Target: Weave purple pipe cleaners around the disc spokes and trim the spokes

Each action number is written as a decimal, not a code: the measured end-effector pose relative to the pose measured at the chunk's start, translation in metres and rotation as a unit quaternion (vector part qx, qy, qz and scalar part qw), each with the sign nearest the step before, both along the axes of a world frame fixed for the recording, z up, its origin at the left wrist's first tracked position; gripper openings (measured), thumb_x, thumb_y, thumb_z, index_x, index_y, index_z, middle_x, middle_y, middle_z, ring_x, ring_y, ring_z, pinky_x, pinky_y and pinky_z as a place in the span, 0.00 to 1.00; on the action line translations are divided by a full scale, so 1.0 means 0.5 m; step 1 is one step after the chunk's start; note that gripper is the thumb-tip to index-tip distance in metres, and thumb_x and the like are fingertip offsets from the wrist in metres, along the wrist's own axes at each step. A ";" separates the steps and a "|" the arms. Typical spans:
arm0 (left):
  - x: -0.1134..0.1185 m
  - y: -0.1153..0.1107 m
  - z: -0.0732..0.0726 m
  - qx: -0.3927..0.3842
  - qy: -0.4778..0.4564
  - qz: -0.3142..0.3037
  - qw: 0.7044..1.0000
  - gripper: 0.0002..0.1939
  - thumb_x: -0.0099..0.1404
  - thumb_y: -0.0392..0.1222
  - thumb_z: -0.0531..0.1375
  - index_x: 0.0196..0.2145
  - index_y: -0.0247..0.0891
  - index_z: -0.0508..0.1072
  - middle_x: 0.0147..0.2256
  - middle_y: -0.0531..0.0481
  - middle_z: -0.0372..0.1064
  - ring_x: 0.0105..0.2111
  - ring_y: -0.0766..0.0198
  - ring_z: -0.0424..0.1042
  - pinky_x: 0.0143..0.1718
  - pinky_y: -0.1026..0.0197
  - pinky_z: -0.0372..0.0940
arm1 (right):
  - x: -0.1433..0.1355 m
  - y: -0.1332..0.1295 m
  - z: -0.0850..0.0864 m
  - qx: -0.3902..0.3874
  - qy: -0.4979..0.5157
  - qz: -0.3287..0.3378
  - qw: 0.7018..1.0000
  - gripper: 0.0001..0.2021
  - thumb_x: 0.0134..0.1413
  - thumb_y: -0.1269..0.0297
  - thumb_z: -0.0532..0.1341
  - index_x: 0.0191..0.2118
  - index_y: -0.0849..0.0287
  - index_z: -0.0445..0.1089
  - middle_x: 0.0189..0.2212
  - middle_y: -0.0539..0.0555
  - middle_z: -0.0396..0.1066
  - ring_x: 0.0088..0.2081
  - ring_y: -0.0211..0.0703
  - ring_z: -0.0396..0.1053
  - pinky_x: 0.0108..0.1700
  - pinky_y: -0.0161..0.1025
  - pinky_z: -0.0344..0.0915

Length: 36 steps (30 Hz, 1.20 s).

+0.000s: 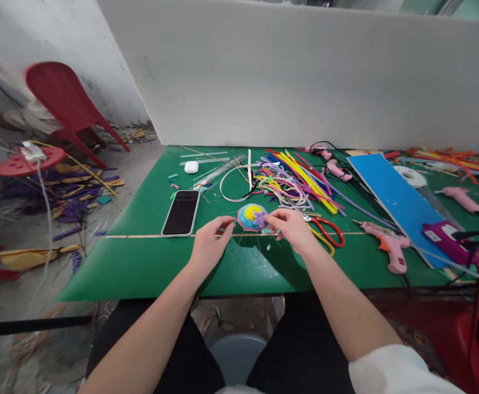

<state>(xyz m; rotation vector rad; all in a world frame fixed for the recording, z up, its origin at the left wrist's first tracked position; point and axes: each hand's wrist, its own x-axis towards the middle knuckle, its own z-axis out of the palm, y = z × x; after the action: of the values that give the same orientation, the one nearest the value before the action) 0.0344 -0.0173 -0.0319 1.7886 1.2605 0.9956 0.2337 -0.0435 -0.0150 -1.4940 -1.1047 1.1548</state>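
Observation:
A small round craft piece (247, 217) in blue, pink and yellow, with thin wires sticking out around it, is held over the green table (149, 273). On its right side sits a purple flower (260, 219). My right hand (291, 227) pinches the flower's edge between thumb and finger. At the left edge of the piece, my left hand (215, 238) has thumb and index finger close together, on or beside one of the thin wires. A phone (181, 213) lies to the left of my left hand. Red-handled scissors (329, 230) lie just right of my right hand.
Behind the hands are a pile of pipe cleaners (288, 180), a white headband (223, 189) and an earbud case (191, 167). To the right lie a pink glue gun (391, 246), a blue board (399, 202) and a purple device (453, 241) with cables. A white panel (284, 76) stands behind.

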 end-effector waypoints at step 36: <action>0.017 -0.070 0.047 -0.056 -0.250 -0.075 0.964 0.18 0.56 0.40 0.60 0.44 0.39 0.64 0.30 0.52 0.71 0.32 0.65 0.73 0.37 0.61 0.71 | -0.080 -0.079 0.041 0.398 -0.349 0.004 0.848 0.08 0.50 0.69 0.59 0.37 0.54 0.72 0.34 0.52 0.74 0.37 0.39 0.70 0.40 0.38 0.69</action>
<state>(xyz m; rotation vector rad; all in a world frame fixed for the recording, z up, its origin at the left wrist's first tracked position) 0.0430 -0.0521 -0.0087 1.4019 0.8338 1.1694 0.1937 -0.0828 0.0056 -1.2100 -1.7863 0.0226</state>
